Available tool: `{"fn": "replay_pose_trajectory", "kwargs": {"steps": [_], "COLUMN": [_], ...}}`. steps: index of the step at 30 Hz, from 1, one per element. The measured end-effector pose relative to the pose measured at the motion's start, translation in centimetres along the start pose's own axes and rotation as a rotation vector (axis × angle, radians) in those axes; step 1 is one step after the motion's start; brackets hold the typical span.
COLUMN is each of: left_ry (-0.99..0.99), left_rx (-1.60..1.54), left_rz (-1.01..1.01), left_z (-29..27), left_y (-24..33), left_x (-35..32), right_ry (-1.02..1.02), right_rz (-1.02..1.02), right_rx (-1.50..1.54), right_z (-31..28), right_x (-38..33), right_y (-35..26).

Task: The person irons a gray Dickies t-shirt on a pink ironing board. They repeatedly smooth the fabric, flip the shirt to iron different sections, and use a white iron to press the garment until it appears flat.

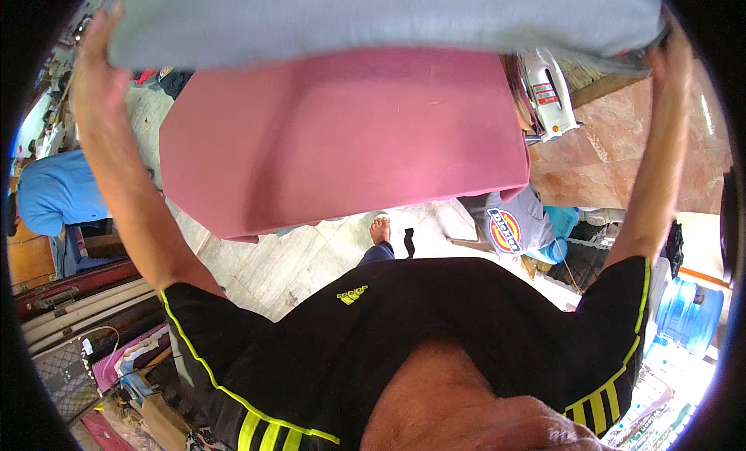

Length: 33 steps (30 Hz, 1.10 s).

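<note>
A wide grey-blue cloth (381,20) is stretched across the top of the view, raised above an ironing board (350,132) with a pink cover. Its lower edge is smeared by motion, and what kind of cloth item it is cannot be made out. At its left end my left hand (101,62) is closed on the edge, fingers partly hidden. My right hand (670,53) grips the opposite end, its fingers mostly behind the fabric. Both arms are spread wide and raised. Beside the board's right end rests a white iron (549,97).
A brown marble-like surface (598,152) lies right of the board. Below the board's right corner hangs a grey cloth item (536,218) with a round emblem. A blue water jug (690,315) is at far right. A blue covered thing (62,191) stands left.
</note>
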<state>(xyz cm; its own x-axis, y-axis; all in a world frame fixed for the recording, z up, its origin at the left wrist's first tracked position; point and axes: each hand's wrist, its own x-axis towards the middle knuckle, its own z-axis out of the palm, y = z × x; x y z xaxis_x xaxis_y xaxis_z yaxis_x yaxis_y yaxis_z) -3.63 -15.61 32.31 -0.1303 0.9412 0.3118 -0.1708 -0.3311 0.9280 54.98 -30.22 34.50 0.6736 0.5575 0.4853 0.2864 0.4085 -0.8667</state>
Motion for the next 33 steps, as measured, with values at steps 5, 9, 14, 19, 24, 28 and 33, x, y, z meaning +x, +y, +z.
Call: {"fn": "replay_pose_trajectory", "kwargs": {"steps": [5, 9, 14, 19, 24, 28, 33], "left_ry": [-0.195, -0.320, -0.344, -0.330, -0.302, -0.325, -0.044], "left_rx": [0.199, -0.007, -0.035, 0.012, 0.009, 0.282, 0.745], "left_rz": [-0.282, -0.598, -0.710, -0.699, -0.729, -0.689, -0.192], "left_z": [-5.7, -10.8, -14.1, -15.4, -17.5, -18.6, -12.9], "left_y": [-10.5, -17.4, -18.7, -17.9, -17.1, -18.7, -19.7], "left_x": [-11.2, -19.8, -25.7, -29.6, -34.0, -33.8, -27.8], "right_ry": [-0.097, -0.243, -0.326, -0.381, -0.457, -0.668, -0.621], "right_rz": [0.530, 0.832, 0.892, 0.900, 0.967, 0.752, 0.056], "right_rx": [0.003, -0.023, 0.023, -0.004, -0.092, -0.408, -0.876], "right_z": [-6.3, -10.7, -12.8, -15.7, -16.5, -19.5, -14.0], "right_x": [-17.6, -30.0, -36.8, -39.0, -40.1, -40.1, -33.1], "right_y": [11.6, 15.9, 16.4, 14.9, 11.4, 15.9, 16.5]}}
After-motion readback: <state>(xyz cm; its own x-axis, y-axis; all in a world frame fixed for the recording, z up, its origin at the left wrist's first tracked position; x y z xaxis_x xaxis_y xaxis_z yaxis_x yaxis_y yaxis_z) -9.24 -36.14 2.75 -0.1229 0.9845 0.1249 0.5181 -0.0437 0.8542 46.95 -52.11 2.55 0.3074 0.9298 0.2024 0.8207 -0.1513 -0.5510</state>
